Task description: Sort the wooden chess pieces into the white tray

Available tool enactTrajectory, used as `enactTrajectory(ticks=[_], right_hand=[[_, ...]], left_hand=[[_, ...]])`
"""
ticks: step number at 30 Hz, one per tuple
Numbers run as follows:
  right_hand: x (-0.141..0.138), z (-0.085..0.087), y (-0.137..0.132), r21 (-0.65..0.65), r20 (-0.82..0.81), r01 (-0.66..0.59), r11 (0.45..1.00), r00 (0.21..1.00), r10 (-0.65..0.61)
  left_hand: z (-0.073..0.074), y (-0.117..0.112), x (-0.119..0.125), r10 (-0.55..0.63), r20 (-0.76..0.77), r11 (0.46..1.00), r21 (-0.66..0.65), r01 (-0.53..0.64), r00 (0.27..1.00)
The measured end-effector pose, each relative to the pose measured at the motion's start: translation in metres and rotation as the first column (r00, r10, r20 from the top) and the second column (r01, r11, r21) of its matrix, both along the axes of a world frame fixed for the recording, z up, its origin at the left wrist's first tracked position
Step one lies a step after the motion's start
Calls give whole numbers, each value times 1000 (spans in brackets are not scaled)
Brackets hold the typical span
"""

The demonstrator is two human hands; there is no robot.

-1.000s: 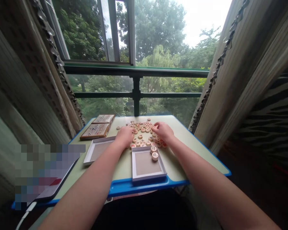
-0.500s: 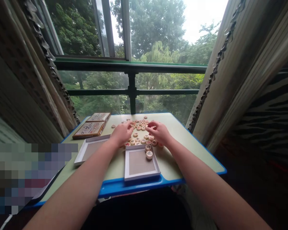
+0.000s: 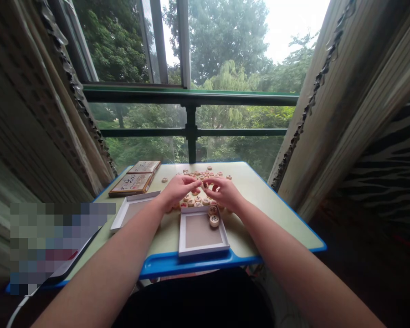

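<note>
Over the spread of round wooden Chinese chess pieces (image 3: 198,199), my two hands meet almost fingertip to fingertip. My right hand (image 3: 222,191) pinches a Chinese chess piece (image 3: 205,185) with dark writing. My left hand (image 3: 180,189) has its thumb and fingers drawn together beside that piece; whether anything is between them is hidden. Just below the hands lies a shallow white box tray (image 3: 185,253) with a grey-brown bottom. Two pieces, one of them a black-marked piece (image 3: 214,221), sit at its far right corner.
A second white tray (image 3: 118,217) lies left, partly behind my left forearm. Two printed boxes (image 3: 131,183) rest at the table's back left. More pieces (image 3: 210,174) are scattered at the far side. The green table (image 3: 276,223) has a blue rim, with a window and curtains beyond.
Both hands have moved toward each other and now meet above the pieces. A piece now shows between my right fingertips. The two pieces in the tray stay put.
</note>
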State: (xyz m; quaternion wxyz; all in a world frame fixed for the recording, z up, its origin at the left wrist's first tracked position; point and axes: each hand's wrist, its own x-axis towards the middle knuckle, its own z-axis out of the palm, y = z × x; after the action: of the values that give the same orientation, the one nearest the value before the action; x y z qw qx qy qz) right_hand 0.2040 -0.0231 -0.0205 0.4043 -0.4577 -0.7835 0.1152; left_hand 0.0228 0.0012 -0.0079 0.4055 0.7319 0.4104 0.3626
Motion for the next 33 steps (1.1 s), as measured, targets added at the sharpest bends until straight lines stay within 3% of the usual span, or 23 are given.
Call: enactTrajectory(ticks=[7,12,21,25,29,33], right_hand=[[0,0,-1,-13,-25,-2,1000,1000,2],[2,-2,1,27,68,0,1000,998,-2],[3,0,0,110,152,-8,994,988,-9],[3,7,-7,94,179,-9,996,984,-8],[0,21,-22,41,312,-163,986,939,143],[-6,29,-38,-135,395,-328,935,848,354]], left_hand=[[-4,1,1,-47,3,999,-17,47,999],[-9,5,1,-5,25,1000,-16,6,1000],[-5,2,1,-54,8,998,-42,54,999],[-8,5,0,36,-16,999,-31,-37,999],[-10,9,-2,132,-77,984,132,-121,988],[-9,6,-2,96,-232,977,210,-47,968]])
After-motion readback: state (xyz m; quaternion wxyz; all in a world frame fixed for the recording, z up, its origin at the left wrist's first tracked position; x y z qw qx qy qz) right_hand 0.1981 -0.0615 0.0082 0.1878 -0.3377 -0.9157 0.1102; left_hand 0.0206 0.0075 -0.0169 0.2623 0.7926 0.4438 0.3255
